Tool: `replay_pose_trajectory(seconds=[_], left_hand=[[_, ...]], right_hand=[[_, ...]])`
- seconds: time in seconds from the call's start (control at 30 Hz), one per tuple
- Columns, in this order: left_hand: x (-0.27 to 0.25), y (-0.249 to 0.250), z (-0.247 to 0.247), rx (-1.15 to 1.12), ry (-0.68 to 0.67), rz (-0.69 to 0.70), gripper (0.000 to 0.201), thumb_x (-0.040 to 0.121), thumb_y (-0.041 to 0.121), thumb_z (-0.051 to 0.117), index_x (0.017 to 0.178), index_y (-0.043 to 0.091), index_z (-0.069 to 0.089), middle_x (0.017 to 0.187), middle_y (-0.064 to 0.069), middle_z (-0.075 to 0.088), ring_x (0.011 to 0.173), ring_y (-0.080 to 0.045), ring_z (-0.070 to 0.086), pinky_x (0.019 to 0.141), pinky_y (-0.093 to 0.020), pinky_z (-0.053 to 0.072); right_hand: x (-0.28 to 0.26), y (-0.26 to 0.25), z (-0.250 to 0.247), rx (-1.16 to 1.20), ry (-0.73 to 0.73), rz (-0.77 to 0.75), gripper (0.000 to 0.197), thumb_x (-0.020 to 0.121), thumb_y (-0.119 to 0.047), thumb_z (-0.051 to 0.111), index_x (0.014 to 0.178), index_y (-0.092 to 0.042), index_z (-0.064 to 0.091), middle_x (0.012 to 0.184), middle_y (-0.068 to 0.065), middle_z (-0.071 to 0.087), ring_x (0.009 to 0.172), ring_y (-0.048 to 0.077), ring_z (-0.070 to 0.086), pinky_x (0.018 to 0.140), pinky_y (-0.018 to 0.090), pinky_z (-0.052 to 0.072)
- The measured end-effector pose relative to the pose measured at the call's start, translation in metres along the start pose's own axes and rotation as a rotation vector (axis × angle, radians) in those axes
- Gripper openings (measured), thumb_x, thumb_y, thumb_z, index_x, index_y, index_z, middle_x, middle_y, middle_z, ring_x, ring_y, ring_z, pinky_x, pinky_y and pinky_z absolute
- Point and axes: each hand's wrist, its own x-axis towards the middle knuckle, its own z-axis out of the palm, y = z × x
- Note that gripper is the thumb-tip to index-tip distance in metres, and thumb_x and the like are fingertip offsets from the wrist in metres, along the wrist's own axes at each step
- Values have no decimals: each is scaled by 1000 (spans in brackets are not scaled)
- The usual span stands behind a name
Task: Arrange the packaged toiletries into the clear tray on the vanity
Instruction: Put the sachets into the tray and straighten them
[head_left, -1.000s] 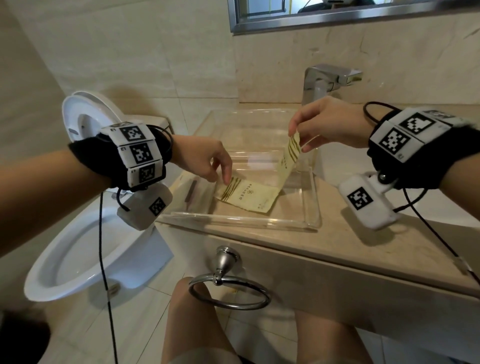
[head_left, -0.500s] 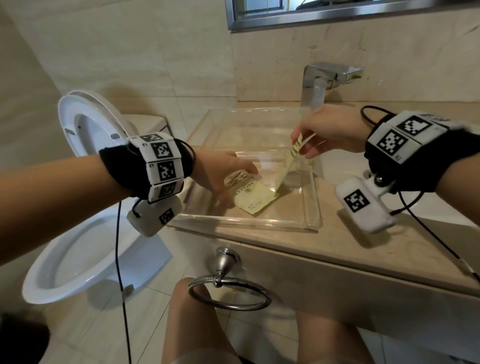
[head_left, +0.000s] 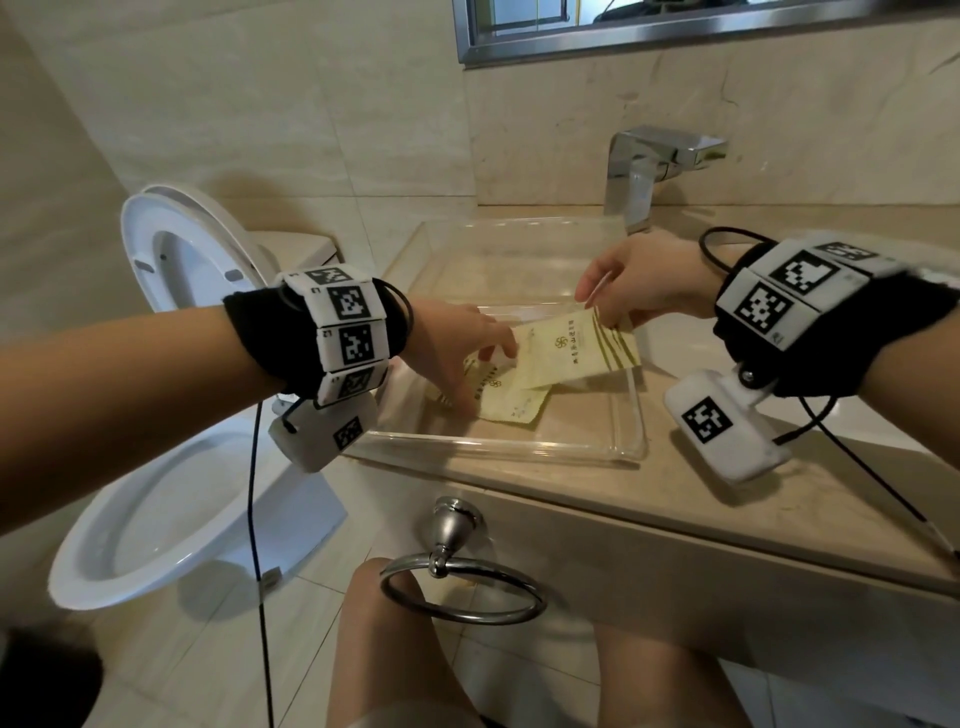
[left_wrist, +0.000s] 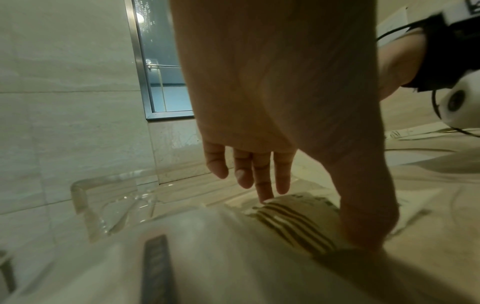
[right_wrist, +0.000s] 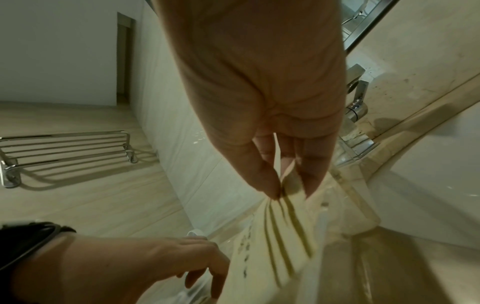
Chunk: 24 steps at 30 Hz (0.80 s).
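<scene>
A clear tray (head_left: 498, 449) sits on the vanity's left end. One yellow sachet (head_left: 511, 400) lies flat on the tray's bottom. My left hand (head_left: 478, 376) presses on it with straight fingers; in the left wrist view the thumb (left_wrist: 363, 232) and a fingertip touch its striped end (left_wrist: 293, 226). A second yellow sachet (head_left: 576, 353) slants across the first, and my right hand (head_left: 597, 309) pinches its striped end. The pinch (right_wrist: 285, 193) shows between thumb and fingers on that sachet (right_wrist: 280, 246). A white packet (left_wrist: 155, 267) with a dark strip lies at the tray's left.
A chrome faucet (head_left: 644, 171) stands behind the tray and the white basin (head_left: 883, 441) lies to its right. An open toilet (head_left: 156, 493) is to the left. A towel ring (head_left: 457, 592) hangs from the vanity front above my knees.
My right hand has lowered the hanging sachet until it slants over the flat one. My left hand has moved right, onto the flat sachet.
</scene>
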Motion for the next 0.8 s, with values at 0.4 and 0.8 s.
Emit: replay_pose_trajectory(seconds=[0.4, 0.8], left_hand=[[-1, -1, -2, 67, -56, -99, 64, 73, 52, 71, 123, 23, 44, 117, 5, 51, 99, -14, 49, 76, -25, 38], [-1, -1, -1, 64, -64, -99, 63, 73, 50, 71, 123, 21, 46, 117, 4, 51, 100, -14, 48, 80, -25, 40]], right_hand=[[-1, 1, 1, -43, -55, 5, 23, 81, 8, 60, 82, -14, 60, 86, 5, 64, 76, 13, 62, 65, 21, 54], [-2, -5, -2, -23, -22, -9, 17, 88, -5, 56, 103, -10, 63, 94, 5, 65, 81, 14, 62, 67, 21, 51]])
